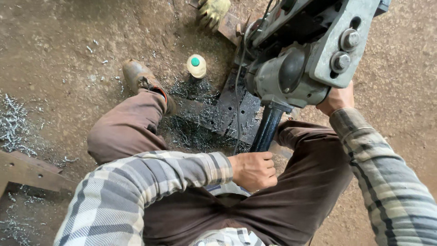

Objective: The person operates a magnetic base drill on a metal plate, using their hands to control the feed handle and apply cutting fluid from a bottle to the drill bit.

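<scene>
Head view: left hand (pixel 253 169) gripping, fist tight, the dark handle (pixel 267 129) at 6 o'clock under the grey drill machine (pixel 291 68). Right hand (pixel 337 99) pressing the machine's 3 o'clock side, grip hidden, cannot tell. Sitting at 9 o'clock on the floor (pixel 59 54): a green-capped bottle (pixel 196 66).

My left hand (pixel 252 169) grips the handle (pixel 266 129) below the drill (pixel 300 64); my right hand (pixel 337 99) is behind its right side; a bottle (pixel 196 66) stands left.

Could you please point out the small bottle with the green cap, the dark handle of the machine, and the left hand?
Bottle (pixel 196 65), head view: on its green-capped top.
Dark handle (pixel 267 127), head view: mid-shaft, below the grey machine body.
Left hand (pixel 253 170), head view: on the back of the hand, closed around the handle's lower end.
</scene>
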